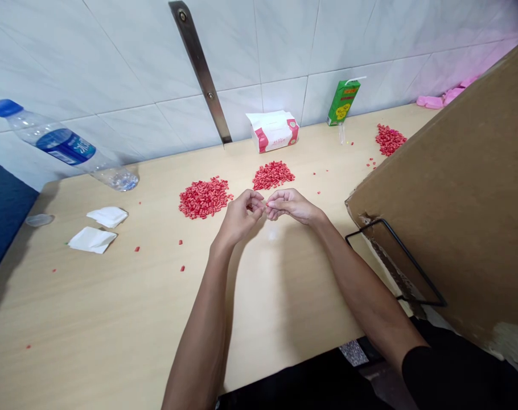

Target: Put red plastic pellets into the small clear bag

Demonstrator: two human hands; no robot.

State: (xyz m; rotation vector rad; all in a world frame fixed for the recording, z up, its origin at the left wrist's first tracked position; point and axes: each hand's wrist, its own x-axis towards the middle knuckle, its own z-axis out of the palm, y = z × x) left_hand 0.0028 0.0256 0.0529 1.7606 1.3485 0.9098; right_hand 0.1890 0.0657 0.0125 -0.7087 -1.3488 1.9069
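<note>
Both hands are working half closed above the pale wooden table (114, 296): the left hand (238, 219) and right hand (291, 206) are bringing their fingertips (259, 200) together on what is looking like a tiny red plastic pellet (267, 203). It is looking light, hard and slippery, so people are needing a careful fingertip pinch; a red pellet pile (204, 197) is lying just beside.

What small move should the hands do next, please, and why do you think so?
Probably the right hand should set the small red pellet down on the pile just ahead. The pellet seems held at the fingertips where it meets the left hand, and that pile lies closest.
</note>
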